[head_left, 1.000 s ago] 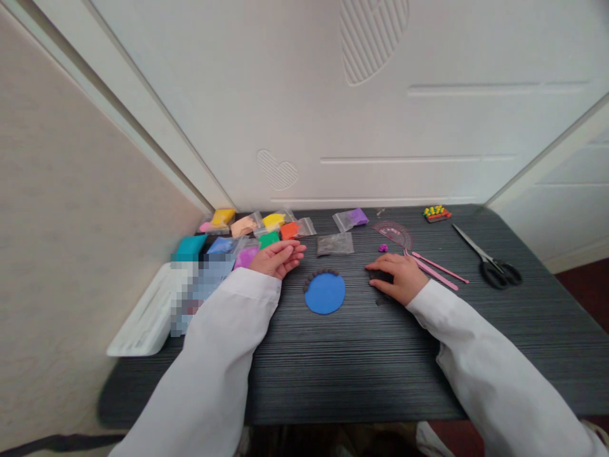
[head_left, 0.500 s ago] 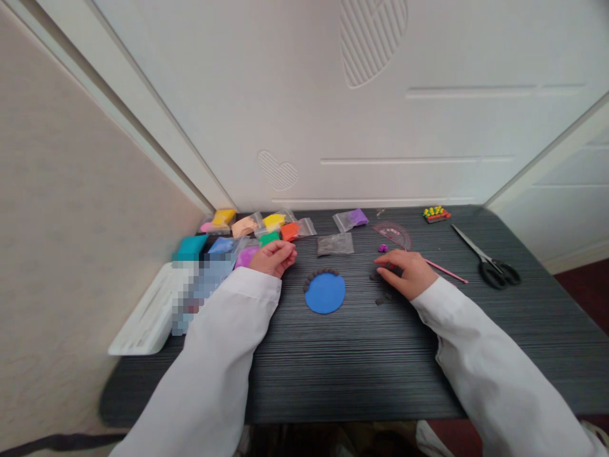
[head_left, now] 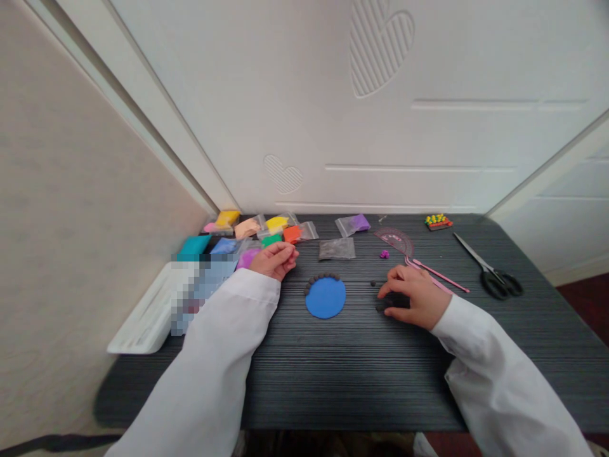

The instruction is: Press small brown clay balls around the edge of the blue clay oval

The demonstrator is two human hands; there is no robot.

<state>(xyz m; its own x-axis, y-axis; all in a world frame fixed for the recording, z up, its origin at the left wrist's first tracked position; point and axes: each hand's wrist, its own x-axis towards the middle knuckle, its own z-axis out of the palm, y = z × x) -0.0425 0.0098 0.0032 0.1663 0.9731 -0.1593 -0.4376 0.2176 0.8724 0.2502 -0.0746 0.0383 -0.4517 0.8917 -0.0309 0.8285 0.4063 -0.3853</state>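
A flat blue clay disc (head_left: 325, 298) lies in the middle of the dark table, with a row of small dark grey clay balls (head_left: 318, 279) along its upper left edge. My left hand (head_left: 275, 259) is up and left of the disc, thumb and fingers pinched together; anything between them is hidden. To the right of the disc, my right hand (head_left: 413, 295) reaches down with thumb and fingers apart around small dark clay bits (head_left: 380, 306) on the table. One small dark ball (head_left: 373, 284) sits just left of its fingertips.
Bags of coloured clay, such as the orange one (head_left: 292, 234), line the back left. A grey clay bag (head_left: 337, 249), purple lump (head_left: 384, 254), protractor (head_left: 394, 241), pink tools (head_left: 442, 276) and scissors (head_left: 492, 273) lie further right. A white tray (head_left: 137, 327) is at left.
My right hand has moved down and slightly right, its thumb and fingers opening around the dark bits, and more of the pink tools shows. My left hand stays pinched in place.
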